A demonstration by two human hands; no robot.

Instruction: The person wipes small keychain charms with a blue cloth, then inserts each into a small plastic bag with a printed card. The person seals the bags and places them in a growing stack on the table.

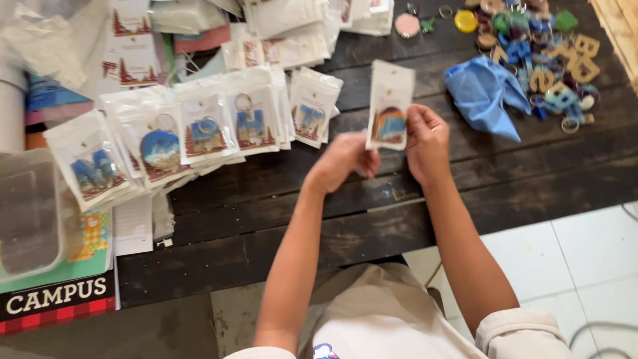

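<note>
I hold a small clear plastic packet (pixel 390 106) upright above the dark wooden table (pixel 372 199); inside it is a white card and a blue-and-brown keychain. My right hand (pixel 426 143) pinches the packet's right edge near the bottom. My left hand (pixel 342 161) grips its lower left corner from below. Both forearms reach up from the bottom of the view.
Rows of packed keychain packets (pixel 199 126) lie overlapped at the left. A crumpled blue cloth (pixel 484 93) and a heap of loose keychains and rings (pixel 541 60) lie at the upper right. A clear plastic box (pixel 30 213) and a notebook (pixel 56 292) sit at the left edge.
</note>
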